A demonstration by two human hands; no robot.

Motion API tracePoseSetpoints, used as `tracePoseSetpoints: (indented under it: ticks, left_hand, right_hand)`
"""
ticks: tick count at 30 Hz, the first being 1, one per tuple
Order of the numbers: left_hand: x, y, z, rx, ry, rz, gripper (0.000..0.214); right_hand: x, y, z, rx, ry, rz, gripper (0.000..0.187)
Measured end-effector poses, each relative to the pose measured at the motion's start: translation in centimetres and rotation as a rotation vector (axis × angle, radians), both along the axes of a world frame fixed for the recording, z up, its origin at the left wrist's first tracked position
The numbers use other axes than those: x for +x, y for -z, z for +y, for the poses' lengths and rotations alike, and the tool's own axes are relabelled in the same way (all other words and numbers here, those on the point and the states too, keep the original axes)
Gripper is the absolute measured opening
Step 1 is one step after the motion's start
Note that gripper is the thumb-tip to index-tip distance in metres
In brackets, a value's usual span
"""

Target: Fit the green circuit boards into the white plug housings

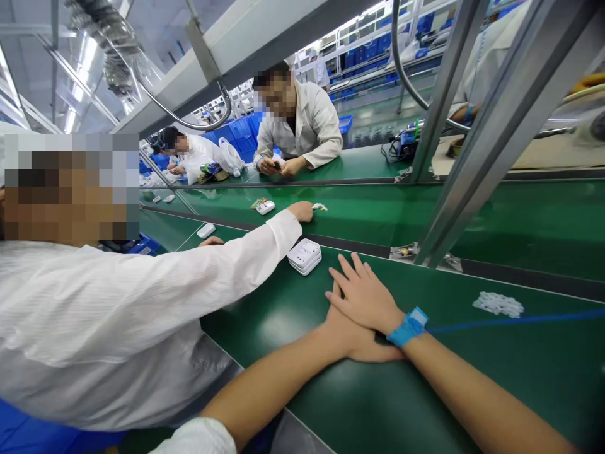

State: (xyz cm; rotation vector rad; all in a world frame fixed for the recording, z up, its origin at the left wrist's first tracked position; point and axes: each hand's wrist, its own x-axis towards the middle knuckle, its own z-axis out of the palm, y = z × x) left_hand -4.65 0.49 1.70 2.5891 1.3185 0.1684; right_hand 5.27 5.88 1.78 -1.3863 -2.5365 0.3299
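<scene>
My right hand (pixel 366 296) lies flat across the back of my left hand, its fingers apart and nothing in it. Beneath it, my left hand (pixel 352 338) rests open on the green work surface (pixel 406 403); most of its fingers are covered. A blue wrist strap (pixel 409 326) circles my right wrist, with a blue cord (pixel 520 320) running off to the right. Just beyond my fingertips sits a short stack of white square plastic housings (pixel 305 255). To the right lies a pile of small whitish pieces (pixel 498 304), too small to name.
At left, a co-worker's white sleeve (pixel 227 271) reaches past the stack; that person's hand (pixel 301 211) is at small pieces on the green conveyor belt (pixel 368 214). A metal post (pixel 491 164) slants up at right. Another co-worker (pixel 302 123) sits across the belt.
</scene>
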Motion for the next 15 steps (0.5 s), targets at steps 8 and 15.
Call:
tracePoseSetpoints:
  ticks: [8,15]
  left_hand:
    - [1.2,0.0,7.3,0.083,-0.054,0.092,0.114]
    - [0.8,0.1,7.0,0.117,-0.045,0.055,0.11]
  right_hand:
    - [1.4,0.5,5.9,0.086,0.25,0.0,0.066]
    - [1.2,1.2,6.3,0.086,0.238,-0.018,0.065]
